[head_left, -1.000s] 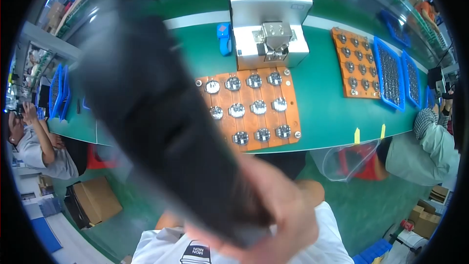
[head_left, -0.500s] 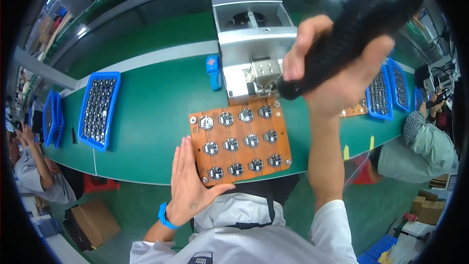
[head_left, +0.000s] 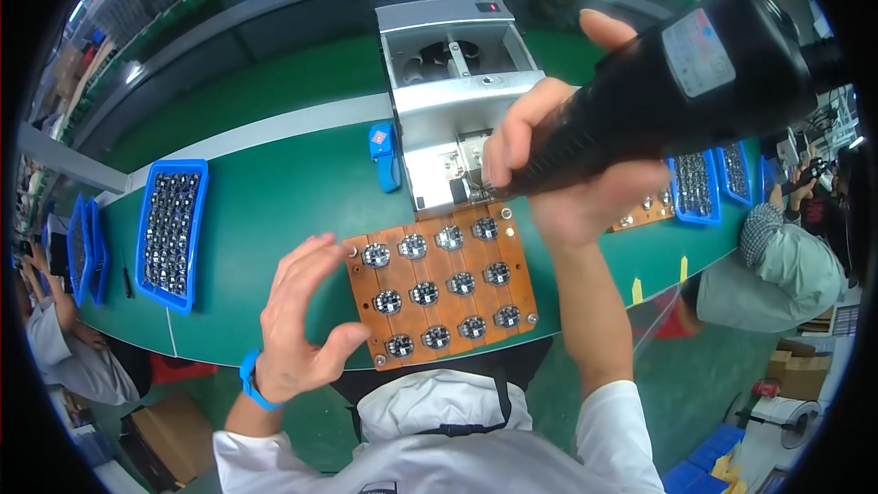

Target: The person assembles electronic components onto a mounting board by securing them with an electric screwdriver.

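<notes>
My right hand [head_left: 585,197] is wrapped round a black electric screwdriver [head_left: 622,105], raised over the right side of the bench. Its tip points down and left, near the front of a silver screw feeder [head_left: 466,101]; the hand partly hides it. Below lies a brown fixture plate [head_left: 402,273] holding rows of small round circuit boards [head_left: 461,284], with screws at its corners. My left hand [head_left: 297,329], a blue band on its wrist, hovers at the plate's left edge. Its fingers are spread and hold nothing.
A blue tray [head_left: 139,261] full of small parts lies on the green bench [head_left: 265,192] to the left. More blue trays [head_left: 697,218] and a second brown plate [head_left: 647,210] stand at right. A blue strap [head_left: 382,151] lies beside the feeder. Co-workers sit at both sides.
My left hand has lifted off the plate's left edge and curled outward to the left. The screwdriver has tilted flatter, its tip moving left and slightly down toward the feeder.
</notes>
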`<state>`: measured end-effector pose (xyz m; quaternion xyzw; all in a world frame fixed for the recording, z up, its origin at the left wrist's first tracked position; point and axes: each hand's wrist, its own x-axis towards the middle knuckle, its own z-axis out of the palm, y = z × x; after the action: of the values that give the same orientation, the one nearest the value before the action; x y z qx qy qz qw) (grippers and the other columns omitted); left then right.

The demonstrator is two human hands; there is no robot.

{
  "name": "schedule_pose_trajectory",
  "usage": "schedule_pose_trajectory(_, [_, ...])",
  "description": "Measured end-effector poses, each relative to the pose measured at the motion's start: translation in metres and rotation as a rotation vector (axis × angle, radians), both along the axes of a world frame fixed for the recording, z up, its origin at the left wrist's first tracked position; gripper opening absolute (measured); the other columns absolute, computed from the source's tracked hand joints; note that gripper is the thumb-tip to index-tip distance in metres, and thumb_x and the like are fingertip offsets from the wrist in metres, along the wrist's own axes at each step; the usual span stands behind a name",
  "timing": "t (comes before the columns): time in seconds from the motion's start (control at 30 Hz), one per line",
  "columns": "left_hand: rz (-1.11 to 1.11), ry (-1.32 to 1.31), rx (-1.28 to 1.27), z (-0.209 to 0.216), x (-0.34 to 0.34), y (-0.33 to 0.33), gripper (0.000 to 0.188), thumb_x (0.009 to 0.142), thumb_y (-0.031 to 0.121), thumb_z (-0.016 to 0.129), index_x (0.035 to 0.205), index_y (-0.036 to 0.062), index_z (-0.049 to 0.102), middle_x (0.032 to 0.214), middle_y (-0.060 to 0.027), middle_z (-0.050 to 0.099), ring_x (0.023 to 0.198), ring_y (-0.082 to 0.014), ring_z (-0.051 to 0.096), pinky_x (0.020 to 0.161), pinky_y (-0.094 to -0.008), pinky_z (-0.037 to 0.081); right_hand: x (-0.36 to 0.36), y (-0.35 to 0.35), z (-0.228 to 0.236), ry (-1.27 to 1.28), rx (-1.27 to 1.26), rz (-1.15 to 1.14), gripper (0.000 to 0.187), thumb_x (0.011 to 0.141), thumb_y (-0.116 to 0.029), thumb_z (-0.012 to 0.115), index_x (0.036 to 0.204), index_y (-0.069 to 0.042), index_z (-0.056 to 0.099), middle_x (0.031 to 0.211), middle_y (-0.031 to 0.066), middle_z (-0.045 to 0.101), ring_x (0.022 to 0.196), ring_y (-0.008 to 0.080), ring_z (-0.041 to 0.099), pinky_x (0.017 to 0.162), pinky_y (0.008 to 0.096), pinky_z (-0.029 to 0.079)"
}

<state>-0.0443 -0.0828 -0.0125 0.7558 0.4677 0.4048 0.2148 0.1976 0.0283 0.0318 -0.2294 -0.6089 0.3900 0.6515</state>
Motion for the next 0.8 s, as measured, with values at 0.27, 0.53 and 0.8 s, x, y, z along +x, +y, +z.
schedule_pose_trajectory(0.27, [-0.438, 0.131, 0.245, -0.002, 0.039, 0.062, 0.019, 0.079, 0.004, 0.072, 0.096, 0.0043, 0.063, 0.092, -0.0077, 0.064, 0.089, -0.0258, 0.06, 0.08, -0.0369, 0.047, -0.012, 0.006, 0.006, -0.096, 0.058, -0.116, 0.104, 0.083, -0.08, 0.046, 0.144, 0.002, 0.025, 0.062, 0.0071, 0.054, 0.046, 0.0142, 0.054, 0.044, 0.0246, 0.046])
schedule_pose_trajectory(0.53, [-0.575, 0.156, 0.243, -0.016, 0.034, 0.057, 0.018, 0.08, 0.008, 0.072, 0.094, 0.0049, 0.063, 0.097, -0.0055, 0.066, 0.094, -0.0238, 0.061, 0.087, -0.0382, 0.048, -0.01, -0.008, -0.004, 0.073, 0.067, -0.147, 0.076, 0.087, -0.055, 0.055, 0.132, 0.001, 0.03, 0.066, 0.0089, 0.058, 0.048, 0.0153, 0.056, 0.045, 0.0264, 0.046])
schedule_pose_trajectory(0.8, [-0.678, 0.261, 0.115, -0.017, 0.037, 0.054, 0.024, 0.083, 0.016, 0.072, 0.101, 0.006, 0.06, 0.113, -0.0062, 0.066, 0.109, -0.0277, 0.058, 0.099, -0.0468, 0.043, 0.023, -0.049, -0.036, 0.206, -0.179, 0.304, 0.099, 0.085, -0.08, 0.04, 0.152, -0.014, 0.01, 0.071, 0.0116, 0.053, 0.051, 0.0234, 0.055, 0.049, 0.0393, 0.051])
